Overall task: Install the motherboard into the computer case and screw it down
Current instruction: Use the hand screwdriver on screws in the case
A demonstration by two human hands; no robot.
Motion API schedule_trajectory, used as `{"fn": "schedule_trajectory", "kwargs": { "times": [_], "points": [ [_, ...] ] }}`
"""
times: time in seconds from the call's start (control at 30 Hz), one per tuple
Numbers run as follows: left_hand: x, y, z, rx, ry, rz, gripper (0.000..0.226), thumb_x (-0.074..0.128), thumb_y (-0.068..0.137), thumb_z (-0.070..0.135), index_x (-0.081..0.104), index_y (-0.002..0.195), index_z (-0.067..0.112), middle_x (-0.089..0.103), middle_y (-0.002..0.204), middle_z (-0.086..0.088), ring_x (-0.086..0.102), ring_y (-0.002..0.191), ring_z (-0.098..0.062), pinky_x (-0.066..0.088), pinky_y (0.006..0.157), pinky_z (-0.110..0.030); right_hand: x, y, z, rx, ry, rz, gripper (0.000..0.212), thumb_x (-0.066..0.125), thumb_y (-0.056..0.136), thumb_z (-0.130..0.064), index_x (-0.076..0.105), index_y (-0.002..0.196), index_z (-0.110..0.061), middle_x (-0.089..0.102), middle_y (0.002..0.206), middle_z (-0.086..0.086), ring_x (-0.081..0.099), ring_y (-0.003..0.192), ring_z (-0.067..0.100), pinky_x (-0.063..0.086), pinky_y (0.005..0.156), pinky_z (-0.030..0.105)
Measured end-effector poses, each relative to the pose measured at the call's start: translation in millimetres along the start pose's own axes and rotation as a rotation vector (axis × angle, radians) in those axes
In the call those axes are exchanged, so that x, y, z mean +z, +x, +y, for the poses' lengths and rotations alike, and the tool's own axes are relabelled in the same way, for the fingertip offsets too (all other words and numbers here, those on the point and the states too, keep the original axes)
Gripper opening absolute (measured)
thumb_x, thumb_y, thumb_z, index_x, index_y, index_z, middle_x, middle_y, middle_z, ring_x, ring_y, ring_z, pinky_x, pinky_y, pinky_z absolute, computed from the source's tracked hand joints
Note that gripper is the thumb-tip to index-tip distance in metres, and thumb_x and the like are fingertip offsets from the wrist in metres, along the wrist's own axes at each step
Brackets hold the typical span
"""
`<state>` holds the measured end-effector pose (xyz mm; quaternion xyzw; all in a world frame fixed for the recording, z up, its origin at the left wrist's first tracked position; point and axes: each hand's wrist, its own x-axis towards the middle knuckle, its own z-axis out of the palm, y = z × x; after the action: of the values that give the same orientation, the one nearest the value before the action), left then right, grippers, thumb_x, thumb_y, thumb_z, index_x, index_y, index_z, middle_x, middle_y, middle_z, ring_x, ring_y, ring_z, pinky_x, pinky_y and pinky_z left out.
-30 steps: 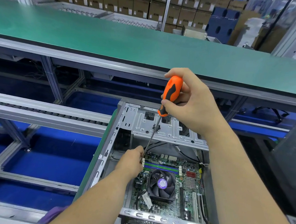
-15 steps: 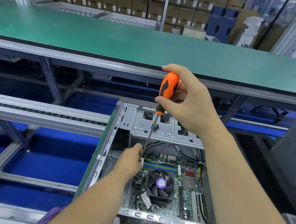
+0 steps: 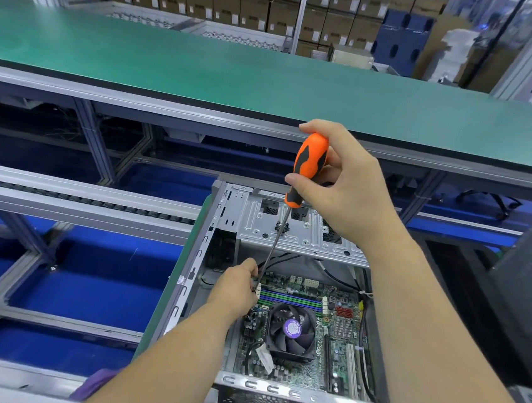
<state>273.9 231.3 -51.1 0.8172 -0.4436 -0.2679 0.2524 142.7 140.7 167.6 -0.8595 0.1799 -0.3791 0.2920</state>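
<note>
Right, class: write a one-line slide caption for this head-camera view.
Right hand holds an orange screwdriver over the motherboard in the computer case; left hand steadies its tip.

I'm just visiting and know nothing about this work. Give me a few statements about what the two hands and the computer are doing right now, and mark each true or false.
1. The right hand grips an orange-and-black screwdriver. True.
2. The left hand rests on the green bench top. False: it is down inside the computer case, at the screwdriver's tip end by the motherboard's far left corner.
3. The motherboard lies inside the case. True.
4. The cooler fan has been lifted out and lies beside the case. False: it sits on the motherboard.
5. The screwdriver lies flat on the board. False: it stands steeply, handle uppermost.
</note>
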Motion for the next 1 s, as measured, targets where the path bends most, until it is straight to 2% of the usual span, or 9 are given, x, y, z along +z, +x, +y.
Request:
{"fn": "schedule_trajectory", "kwargs": {
  "times": [0.17, 0.3, 0.4, 0.47, 0.57, 0.63, 0.7, 0.83, 1.0],
  "points": [
    [-6.3, -1.3, -1.5, -0.118, -0.017, 0.007, 0.028, 0.062, 0.083, -0.005, 0.06, 0.099, 0.017, 0.061, 0.095, -0.001, 0.056, 0.079, -0.018, 0.049, 0.067, -0.029, 1.7, -2.7, 2.2, 0.006, -0.011, -0.016, 0.053, 0.076, 0.082, -0.029, 0.051, 0.127, -0.041, 0.06, 0.083, 0.002, 0.063, 0.071, 0.031, 0.059, 0.073, 0.046],
    [-14.2, 0.2, -7.4, -0.338, -0.022, 0.113, 0.016, 0.056, 0.088, 0.0, 0.065, 0.092, 0.013, 0.064, 0.084, -0.004, 0.06, 0.075, -0.021, 0.049, 0.067, -0.03, 3.2, -4.1, 3.7, 0.012, -0.012, -0.025, 0.054, 0.079, 0.083, -0.025, 0.051, 0.128, -0.038, 0.059, 0.083, -0.006, 0.063, 0.073, 0.031, 0.059, 0.075, 0.046],
    [-13.4, -3.1, -6.2, -0.402, 0.037, -0.052, 0.007, 0.05, 0.091, 0.011, 0.056, 0.091, 0.007, 0.06, 0.079, -0.007, 0.06, 0.074, -0.023, 0.052, 0.072, -0.031, 5.2, -5.1, 5.4, 0.011, -0.017, -0.036, 0.055, 0.08, 0.085, -0.022, 0.051, 0.128, -0.039, 0.058, 0.084, -0.009, 0.065, 0.076, 0.028, 0.06, 0.077, 0.045],
    [-12.0, -3.5, -4.7, -0.435, 0.008, -0.157, 0.027, 0.046, 0.094, 0.024, 0.054, 0.111, 0.004, 0.067, 0.09, -0.013, 0.067, 0.086, -0.03, 0.056, 0.085, -0.039, 6.5, -5.4, 6.9, 0.012, -0.022, -0.041, 0.055, 0.08, 0.085, -0.022, 0.051, 0.128, -0.039, 0.058, 0.086, -0.014, 0.066, 0.078, 0.026, 0.06, 0.078, 0.044],
    [-16.9, -7.2, -0.2, -0.477, -0.05, -0.221, 0.047, 0.041, 0.095, 0.035, 0.051, 0.129, 0.005, 0.069, 0.077, -0.009, 0.066, 0.052, -0.02, 0.054, 0.059, -0.025, 8.8, -5.4, 8.9, 0.021, -0.023, -0.037, 0.055, 0.081, 0.085, -0.022, 0.051, 0.128, -0.04, 0.059, 0.088, -0.011, 0.067, 0.079, 0.027, 0.06, 0.078, 0.045],
    [-19.9, -11.6, 4.3, -0.466, -0.074, -0.293, 0.044, 0.041, 0.095, 0.034, 0.057, 0.122, 0.003, 0.064, 0.069, -0.007, 0.053, 0.028, -0.014, 0.042, 0.038, -0.016, 9.3, -5.8, 10.3, 0.027, -0.022, -0.031, 0.055, 0.081, 0.085, -0.022, 0.051, 0.126, -0.042, 0.06, 0.087, -0.006, 0.067, 0.078, 0.028, 0.06, 0.078, 0.045],
    [-20.6, -15.7, 6.8, -0.44, -0.058, -0.372, 0.034, 0.044, 0.098, 0.03, 0.06, 0.105, 0.001, 0.062, 0.068, -0.008, 0.05, 0.026, -0.013, 0.038, 0.033, -0.016, 9.3, -5.8, 11.6, 0.026, -0.027, -0.026, 0.055, 0.081, 0.085, -0.022, 0.051, 0.126, -0.042, 0.061, 0.087, -0.006, 0.067, 0.078, 0.026, 0.06, 0.079, 0.044],
    [-16.6, -22.0, 6.8, -0.453, 0.013, -0.523, 0.042, 0.038, 0.104, 0.027, 0.059, 0.075, 0.004, 0.058, 0.044, -0.002, 0.048, 0.028, -0.013, 0.036, 0.034, -0.014, 10.4, -5.2, 12.4, 0.024, -0.022, -0.025, 0.055, 0.081, 0.085, -0.021, 0.051, 0.126, -0.042, 0.061, 0.086, -0.005, 0.067, 0.076, 0.026, 0.06, 0.079, 0.044],
    [-12.5, -20.6, 4.2, -0.479, 0.1, -0.634, 0.053, 0.031, 0.104, 0.031, 0.062, 0.074, 0.002, 0.059, 0.06, -0.009, 0.05, 0.039, -0.017, 0.04, 0.044, -0.022, 12.8, -4.8, 12.0, 0.021, -0.015, -0.028, 0.055, 0.081, 0.084, -0.021, 0.051, 0.124, -0.044, 0.061, 0.085, -0.004, 0.067, 0.074, 0.026, 0.06, 0.077, 0.044]
  ]
}}
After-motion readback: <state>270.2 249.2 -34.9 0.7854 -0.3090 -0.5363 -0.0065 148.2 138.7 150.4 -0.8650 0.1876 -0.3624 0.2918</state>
